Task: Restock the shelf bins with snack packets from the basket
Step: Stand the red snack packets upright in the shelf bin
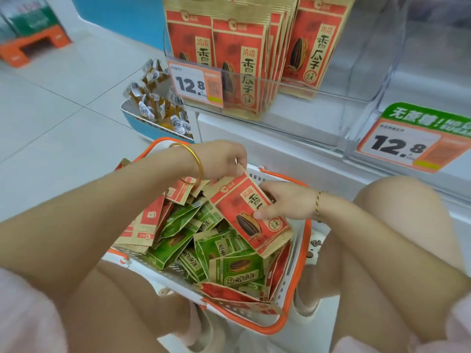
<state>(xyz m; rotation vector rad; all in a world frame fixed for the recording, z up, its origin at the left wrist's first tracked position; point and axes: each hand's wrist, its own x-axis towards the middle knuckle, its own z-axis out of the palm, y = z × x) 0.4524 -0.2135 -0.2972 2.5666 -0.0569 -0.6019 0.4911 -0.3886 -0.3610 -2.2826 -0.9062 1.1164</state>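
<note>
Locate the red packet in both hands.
Head view, centre: the red packet is over the right half of the basket, above green packets, between the left hand and right hand.

The packets (229, 205) are made of matt, paper-like wrap; the basket (297, 250) is moulded in smooth plastic, the shelf bins (356, 72) in clear glossy plastic; the floor (63, 118) is laid in smooth tiles

red, green packets (251, 215); white-orange basket (289, 273)
</note>
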